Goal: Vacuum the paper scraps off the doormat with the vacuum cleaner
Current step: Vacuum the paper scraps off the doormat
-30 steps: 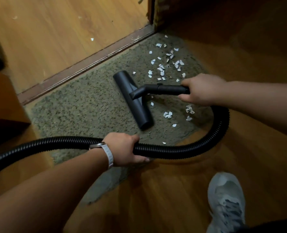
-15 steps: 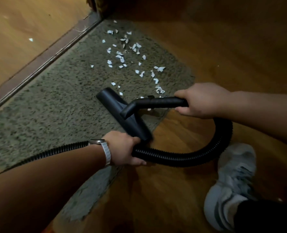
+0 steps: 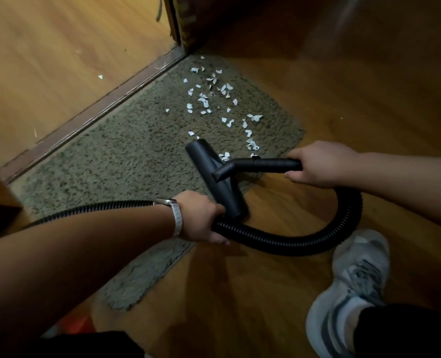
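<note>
A grey-green doormat (image 3: 105, 161) lies along a door threshold. Several white paper scraps (image 3: 214, 99) are scattered over its far right part. The black floor nozzle (image 3: 211, 171) of the vacuum cleaner rests at the mat's near right edge, just below the scraps. My right hand (image 3: 317, 164) grips the black wand (image 3: 266, 165) behind the nozzle. My left hand (image 3: 201, 218), with a watch on the wrist, holds the ribbed black hose (image 3: 304, 241), which loops to the right and runs off to the left.
A wooden threshold strip (image 3: 90, 117) borders the mat's far side, with lighter floor and one stray scrap (image 3: 100, 77) beyond. A door frame post (image 3: 180, 24) stands at the top. My grey sneaker (image 3: 354, 285) is on the wood floor at lower right.
The nozzle was pulled back from the middle of the mat to its near right edge. Scraps that lay near the mat's near edge are gone. Both hands kept their grips.
</note>
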A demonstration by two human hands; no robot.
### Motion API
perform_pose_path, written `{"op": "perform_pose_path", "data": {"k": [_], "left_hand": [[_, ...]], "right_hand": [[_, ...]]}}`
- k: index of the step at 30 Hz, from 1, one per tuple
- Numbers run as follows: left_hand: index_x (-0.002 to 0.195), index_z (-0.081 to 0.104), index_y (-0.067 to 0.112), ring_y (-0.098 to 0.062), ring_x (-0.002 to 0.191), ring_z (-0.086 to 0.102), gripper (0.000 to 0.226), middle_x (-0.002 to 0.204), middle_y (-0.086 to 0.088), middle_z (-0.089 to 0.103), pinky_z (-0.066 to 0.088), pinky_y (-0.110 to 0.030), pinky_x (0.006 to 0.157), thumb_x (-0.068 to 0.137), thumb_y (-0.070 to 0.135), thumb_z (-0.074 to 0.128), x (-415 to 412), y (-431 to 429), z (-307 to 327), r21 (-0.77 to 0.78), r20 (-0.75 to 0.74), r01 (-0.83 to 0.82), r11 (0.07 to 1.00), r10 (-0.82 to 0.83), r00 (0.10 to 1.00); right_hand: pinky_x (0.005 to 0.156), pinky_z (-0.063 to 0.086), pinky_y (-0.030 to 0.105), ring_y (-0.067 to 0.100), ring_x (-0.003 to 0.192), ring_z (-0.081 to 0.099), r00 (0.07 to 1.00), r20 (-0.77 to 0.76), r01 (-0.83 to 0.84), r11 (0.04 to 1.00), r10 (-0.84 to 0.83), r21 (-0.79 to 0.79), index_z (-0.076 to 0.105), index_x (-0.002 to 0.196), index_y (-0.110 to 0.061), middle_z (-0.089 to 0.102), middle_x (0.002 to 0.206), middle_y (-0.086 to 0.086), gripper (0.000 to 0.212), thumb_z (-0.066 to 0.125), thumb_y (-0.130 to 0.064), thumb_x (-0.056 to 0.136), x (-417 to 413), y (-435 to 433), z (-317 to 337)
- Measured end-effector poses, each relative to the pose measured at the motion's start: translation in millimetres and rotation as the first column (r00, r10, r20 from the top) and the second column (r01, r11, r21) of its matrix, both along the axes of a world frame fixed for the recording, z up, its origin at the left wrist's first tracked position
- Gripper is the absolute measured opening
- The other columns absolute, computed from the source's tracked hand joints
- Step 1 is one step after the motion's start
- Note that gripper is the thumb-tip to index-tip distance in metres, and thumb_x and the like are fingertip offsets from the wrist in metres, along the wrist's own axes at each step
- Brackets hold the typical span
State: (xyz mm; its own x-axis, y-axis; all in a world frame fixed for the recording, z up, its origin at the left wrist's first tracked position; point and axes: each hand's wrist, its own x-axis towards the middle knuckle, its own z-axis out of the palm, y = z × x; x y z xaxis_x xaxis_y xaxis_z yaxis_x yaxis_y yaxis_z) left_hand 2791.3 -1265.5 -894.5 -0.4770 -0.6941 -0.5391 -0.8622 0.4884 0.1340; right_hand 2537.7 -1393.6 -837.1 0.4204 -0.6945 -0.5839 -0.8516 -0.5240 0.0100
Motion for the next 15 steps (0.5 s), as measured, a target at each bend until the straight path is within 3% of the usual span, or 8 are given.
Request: {"op": "perform_pose_path", "data": {"k": [3, 11, 15], "left_hand": [[0.102, 0.056, 0.028, -0.023, 0.078, 0.066, 0.066, 0.087, 0.001, 0.068, 0.044, -0.027, 0.06, 0.074, 0.087, 0.046, -2, -3, -7, -0.019, 0.016, -0.004, 1.0, 0.004, 1.0], [0.103, 0.058, 0.027, -0.022, 0.075, 0.067, 0.069, 0.083, 0.002, 0.068, 0.056, -0.033, 0.067, 0.074, 0.088, 0.042, 5, -3, -30, -0.003, -0.027, -0.002, 1.0, 0.002, 1.0], [0.104, 0.057, 0.026, -0.025, 0.078, 0.067, 0.067, 0.084, 0.0, 0.069, 0.047, -0.028, 0.063, 0.076, 0.086, 0.045, 4, -10, -31, -0.034, -0.034, -0.015, 0.999, 0.014, 0.999]], "right_hand": [[0.053, 0.042, 0.031, 0.016, 0.068, 0.056, 0.998, 0.0, 0.062, 0.998, -0.062, 0.032, 0.06, 0.106, -0.031, 0.059, 0.077, -0.004, 0.028, 0.052, -0.055, 0.094, -14, 3, -6], [0.049, 0.036, 0.029, 0.013, 0.063, 0.055, 0.997, 0.039, 0.068, 0.998, -0.068, 0.009, 0.059, 0.105, -0.035, 0.059, 0.073, -0.006, 0.023, 0.053, -0.055, 0.094, -9, -7, -10], [0.049, 0.036, 0.029, 0.011, 0.062, 0.054, 0.997, 0.038, 0.065, 0.998, -0.066, 0.013, 0.059, 0.107, -0.035, 0.059, 0.074, -0.006, 0.024, 0.053, -0.054, 0.095, -11, -10, -12]]}}
